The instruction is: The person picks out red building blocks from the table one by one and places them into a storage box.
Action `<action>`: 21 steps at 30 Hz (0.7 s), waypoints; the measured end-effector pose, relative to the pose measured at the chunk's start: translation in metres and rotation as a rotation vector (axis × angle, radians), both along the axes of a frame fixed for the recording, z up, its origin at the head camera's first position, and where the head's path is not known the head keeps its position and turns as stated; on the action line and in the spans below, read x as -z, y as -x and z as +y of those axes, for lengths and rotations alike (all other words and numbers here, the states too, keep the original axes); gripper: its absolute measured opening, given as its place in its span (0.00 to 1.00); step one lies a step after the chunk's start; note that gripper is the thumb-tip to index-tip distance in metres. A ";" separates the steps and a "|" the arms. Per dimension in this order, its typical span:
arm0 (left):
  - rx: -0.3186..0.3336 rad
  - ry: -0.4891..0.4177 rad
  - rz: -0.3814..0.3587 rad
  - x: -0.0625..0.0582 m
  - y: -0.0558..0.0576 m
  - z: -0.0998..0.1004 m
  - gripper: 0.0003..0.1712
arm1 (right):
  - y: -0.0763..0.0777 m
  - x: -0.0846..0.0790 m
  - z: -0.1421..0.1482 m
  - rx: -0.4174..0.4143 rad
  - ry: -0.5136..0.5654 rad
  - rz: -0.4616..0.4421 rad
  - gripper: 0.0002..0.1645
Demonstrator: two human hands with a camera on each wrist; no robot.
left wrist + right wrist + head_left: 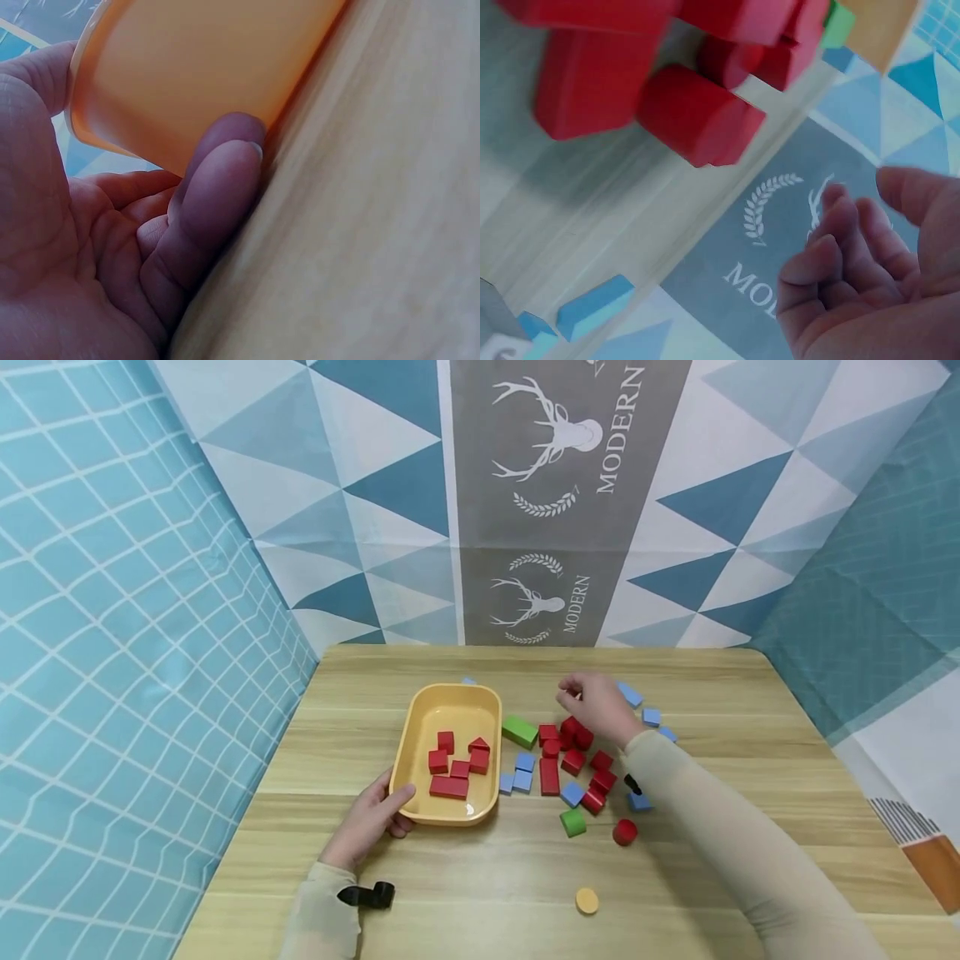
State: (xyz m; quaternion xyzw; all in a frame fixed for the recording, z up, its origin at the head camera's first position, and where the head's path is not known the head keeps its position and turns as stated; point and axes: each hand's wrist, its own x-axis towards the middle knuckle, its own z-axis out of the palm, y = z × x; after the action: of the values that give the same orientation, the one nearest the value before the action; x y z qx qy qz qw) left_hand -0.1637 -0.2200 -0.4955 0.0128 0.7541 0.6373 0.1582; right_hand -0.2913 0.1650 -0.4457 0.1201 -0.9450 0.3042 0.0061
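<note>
My left hand holds a yellow tray at its near left corner. The thumb lies over the rim, and the fingers are against the outer wall in the left wrist view. Several red blocks of different shapes lie in the tray, mostly toward its near end. My right hand is above the far side of a group of loose red blocks. In the right wrist view its fingers are loosely bent, the thumb stands apart from them, and nothing is between them.
Blue blocks and a green block lie right of the tray, among and around the red ones. A green half-round block, a red cylinder and a yellow disc lie nearer. A patterned cloth hangs behind the table.
</note>
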 end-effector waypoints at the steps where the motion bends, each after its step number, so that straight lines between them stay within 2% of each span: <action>1: -0.002 0.001 0.000 0.000 0.000 0.000 0.31 | -0.001 0.003 -0.001 -0.011 -0.032 -0.013 0.19; 5: -0.004 -0.003 0.003 0.000 -0.001 0.000 0.31 | -0.005 0.016 -0.010 -0.054 -0.209 -0.006 0.23; 9: 0.000 -0.010 0.001 0.002 0.000 0.001 0.32 | -0.010 0.026 -0.022 -0.090 -0.375 0.045 0.25; 12: 0.001 -0.011 -0.003 0.002 -0.001 0.002 0.32 | -0.013 0.030 -0.028 -0.114 -0.426 0.060 0.24; 21: -0.013 -0.001 -0.004 0.003 0.000 0.000 0.32 | -0.016 0.030 -0.034 -0.139 -0.446 0.085 0.20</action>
State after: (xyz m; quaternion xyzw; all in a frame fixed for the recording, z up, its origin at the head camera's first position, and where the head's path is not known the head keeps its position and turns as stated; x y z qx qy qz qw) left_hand -0.1642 -0.2196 -0.4981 0.0066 0.7537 0.6386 0.1554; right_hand -0.2752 0.1308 -0.4759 0.1962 -0.9771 0.0821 -0.0017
